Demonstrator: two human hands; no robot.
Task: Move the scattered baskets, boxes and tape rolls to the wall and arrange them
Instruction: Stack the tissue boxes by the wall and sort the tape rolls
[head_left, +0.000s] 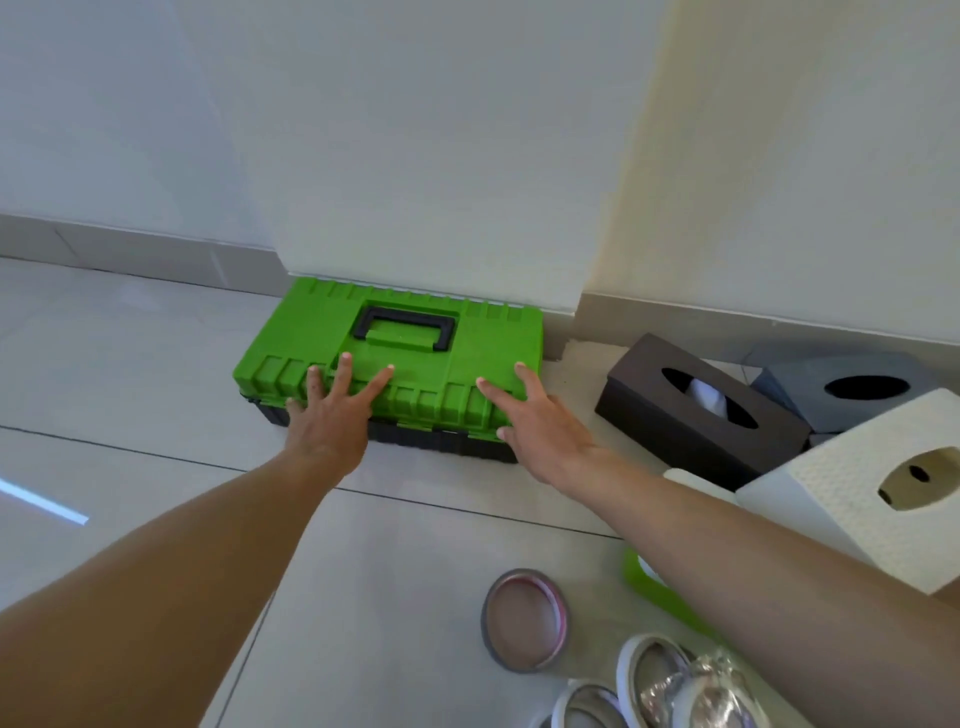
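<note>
A green toolbox (415, 358) with a black base and a black handle lies flat on the floor, its back against the wall. My left hand (327, 421) rests on its front left edge, fingers spread. My right hand (540, 426) lies at its front right corner, fingers also apart. To the right stand a dark brown tissue box (691, 415), a grey tissue box (852, 384) behind it and a white tissue box (857, 493) nearer me. A grey tape roll (524, 621) lies on the floor near me, with white tape rolls (644, 675) beside it.
The floor is pale tile (130, 374) with a grey skirting board (135, 249) along the white wall. A green plastic item (654, 587) shows partly under my right forearm. A crumpled clear wrapper (711, 686) lies on the white tape rolls.
</note>
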